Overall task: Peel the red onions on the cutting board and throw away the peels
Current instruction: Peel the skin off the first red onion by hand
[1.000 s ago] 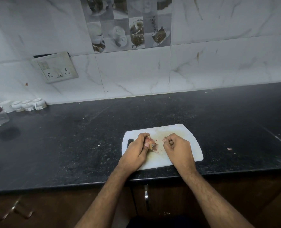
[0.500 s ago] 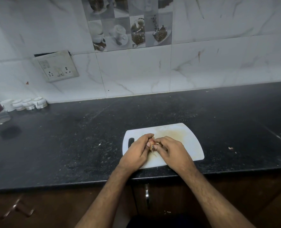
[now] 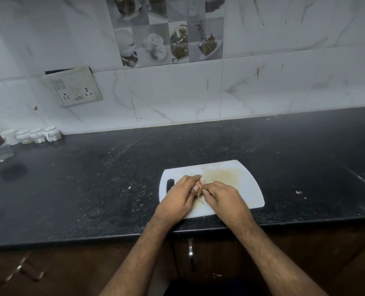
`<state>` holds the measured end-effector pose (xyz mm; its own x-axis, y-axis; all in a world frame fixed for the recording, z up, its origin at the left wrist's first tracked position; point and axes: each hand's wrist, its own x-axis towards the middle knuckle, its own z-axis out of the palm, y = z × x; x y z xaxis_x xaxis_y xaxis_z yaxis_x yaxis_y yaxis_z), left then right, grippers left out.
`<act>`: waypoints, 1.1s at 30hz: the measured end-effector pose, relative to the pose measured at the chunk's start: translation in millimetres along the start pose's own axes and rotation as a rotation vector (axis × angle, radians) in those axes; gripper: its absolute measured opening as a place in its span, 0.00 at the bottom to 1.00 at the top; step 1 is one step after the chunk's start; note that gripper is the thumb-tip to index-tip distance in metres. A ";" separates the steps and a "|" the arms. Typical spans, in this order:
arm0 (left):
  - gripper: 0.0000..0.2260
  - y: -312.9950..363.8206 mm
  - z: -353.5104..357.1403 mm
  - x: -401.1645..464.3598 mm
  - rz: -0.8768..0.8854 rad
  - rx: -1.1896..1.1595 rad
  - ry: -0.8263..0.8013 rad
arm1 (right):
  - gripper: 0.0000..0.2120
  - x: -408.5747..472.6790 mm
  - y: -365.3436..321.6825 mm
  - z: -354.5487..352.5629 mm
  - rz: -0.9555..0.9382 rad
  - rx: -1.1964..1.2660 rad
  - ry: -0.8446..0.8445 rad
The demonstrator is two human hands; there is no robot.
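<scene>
Left hand and right hand both grip red onion over cutting board on worktop.

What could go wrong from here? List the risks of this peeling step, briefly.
1. The onion is almost hidden between the left hand and right hand; such a small grip could let it slip.
2. The cutting board sits near the counter's front edge, so peel scraps may drop to the floor.
3. No bin is in view, and bits already lie on the counter.
</scene>
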<state>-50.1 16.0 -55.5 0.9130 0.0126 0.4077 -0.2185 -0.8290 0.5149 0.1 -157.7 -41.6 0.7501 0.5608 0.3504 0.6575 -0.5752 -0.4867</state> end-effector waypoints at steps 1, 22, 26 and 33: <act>0.19 0.2 -0.2 -0.2 0.002 0.001 -0.002 | 0.12 -0.2 -0.6 -0.3 0.012 0.005 -0.004; 0.18 1.1 -0.2 -0.6 0.025 0.013 -0.037 | 0.10 6.5 -2.6 0.9 0.153 0.037 0.029; 0.18 1.4 -1.1 -1.1 0.013 -0.001 -0.040 | 0.09 7.9 -0.4 0.6 0.173 0.067 0.029; 0.18 2.6 -1.0 -0.6 -0.008 0.009 -0.046 | 0.13 8.7 2.3 0.0 0.247 0.154 0.095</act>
<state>-51.6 14.4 -53.6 0.9295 -0.0064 0.3689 -0.2085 -0.8339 0.5109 8.2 -154.1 -39.7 0.8939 0.3528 0.2765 0.4415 -0.5862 -0.6793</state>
